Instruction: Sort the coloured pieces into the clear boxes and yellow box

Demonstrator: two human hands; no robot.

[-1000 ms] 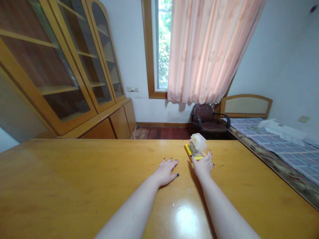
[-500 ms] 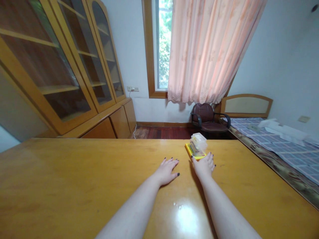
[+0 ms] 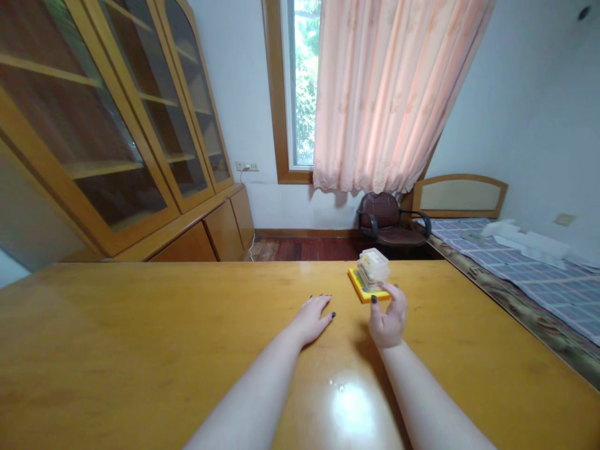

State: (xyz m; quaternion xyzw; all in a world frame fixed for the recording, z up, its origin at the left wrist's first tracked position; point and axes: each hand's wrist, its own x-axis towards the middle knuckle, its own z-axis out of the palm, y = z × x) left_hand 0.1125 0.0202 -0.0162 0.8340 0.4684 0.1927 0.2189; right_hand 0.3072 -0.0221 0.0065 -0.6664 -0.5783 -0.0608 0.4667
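Note:
My left hand (image 3: pixel 313 319) lies on the wooden table (image 3: pixel 140 337), palm down, fingers stretched forward and nothing held. To its right, my right hand (image 3: pixel 390 317) is lifted a little, thumb and forefinger apart, the other fingers partly curled. It is at the near side of a small stack of clear plastic boxes (image 3: pixel 374 267); whether the forefinger touches them I cannot tell. The boxes rest on a flat yellow-edged item (image 3: pixel 363 295), like a thin book or case, near the table's far edge. What the boxes contain is too small to make out.
A glass-door cabinet (image 3: pixel 117 137) stands at the left. Beyond the table are a brown armchair (image 3: pixel 384 219) and a window with a pink curtain (image 3: pixel 384 94). A bed with a checked cover (image 3: pixel 506 269) runs along the right.
My right hand has risen from beside the yellow item and turned, with thumb and forefinger now apart near the boxes. My left hand stays on the table. The view has shifted slightly.

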